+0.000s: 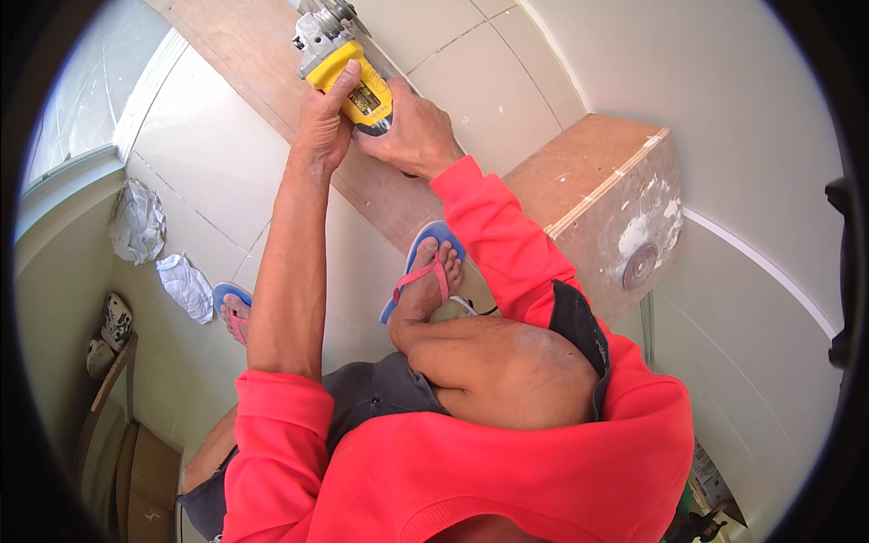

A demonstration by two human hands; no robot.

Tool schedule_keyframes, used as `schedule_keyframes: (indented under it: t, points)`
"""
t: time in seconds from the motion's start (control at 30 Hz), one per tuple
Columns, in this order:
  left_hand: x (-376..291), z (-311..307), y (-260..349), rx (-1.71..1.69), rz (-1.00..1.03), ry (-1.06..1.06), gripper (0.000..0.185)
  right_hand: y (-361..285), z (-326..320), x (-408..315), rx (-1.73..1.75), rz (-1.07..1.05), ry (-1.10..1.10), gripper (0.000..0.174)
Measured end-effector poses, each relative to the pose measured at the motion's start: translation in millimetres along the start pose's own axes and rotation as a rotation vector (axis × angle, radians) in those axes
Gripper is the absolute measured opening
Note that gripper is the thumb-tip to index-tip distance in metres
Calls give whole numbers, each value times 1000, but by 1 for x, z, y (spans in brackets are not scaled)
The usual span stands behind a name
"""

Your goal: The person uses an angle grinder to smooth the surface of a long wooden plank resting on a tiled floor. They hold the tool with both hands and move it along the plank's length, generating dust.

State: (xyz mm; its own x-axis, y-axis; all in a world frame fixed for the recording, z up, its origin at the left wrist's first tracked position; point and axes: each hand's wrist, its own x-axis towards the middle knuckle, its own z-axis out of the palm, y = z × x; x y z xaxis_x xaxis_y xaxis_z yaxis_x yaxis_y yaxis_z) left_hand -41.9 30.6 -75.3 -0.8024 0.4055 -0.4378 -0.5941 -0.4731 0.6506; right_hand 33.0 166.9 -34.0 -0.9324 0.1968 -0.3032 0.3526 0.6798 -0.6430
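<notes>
Both hands are on a yellow and black angle grinder (pixel 364 102) with a grey metal gear head (pixel 319 42). My left hand (pixel 322 129) wraps the left side of the body, its thumb lying across the top. From the right, my right hand (pixel 419 132) grips the rear of the housing. The grinder's disc (pixel 353 15) is seen nearly edge-on at the top of the view, partly cut off. Beneath the tool runs a long wooden board (pixel 251 75) on the floor. Whether the disc touches the board cannot be told.
One flip-flop-clad foot (pixel 428 271) rests at the board's near end, beside a cable (pixel 465 304). A plywood box (pixel 577 170) stands right, a round disc (pixel 639 266) on its stained face. Crumpled white material (pixel 138 220) and a white cloth (pixel 185 286) lie left, near clogs (pixel 117 319).
</notes>
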Motion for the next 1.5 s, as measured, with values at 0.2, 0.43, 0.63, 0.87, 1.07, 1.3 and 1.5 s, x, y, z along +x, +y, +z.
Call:
schedule_keyframes:
  t: [0.2, 0.43, 0.63, 0.87, 1.07, 1.3, 1.5]
  points:
    - [2, -1, 1, 9, 18, -14, 60, -2, 0, 1, -3, 5, 2, 61]
    - [0, -2, -1, -7, -3, -13, 58, 0, 0, -1, 1, 1, -2, 61]
    - [-1, -1, -3, -11, 12, -20, 58, 2, 0, -3, -6, 11, 2, 61]
    - [-3, -1, -7, 44, 5, -2, 60, 5, 0, -5, -8, -4, 5, 62]
    - [-5, -1, -9, 49, 15, -15, 58, 6, -1, -7, -10, -15, 1, 62]
    - [-6, 0, -13, 31, 41, -45, 54, 9, -1, -11, 0, -21, 9, 61]
    - [-10, 8, -4, 24, 26, -43, 57, 3, -8, -13, 31, -29, 19, 61]
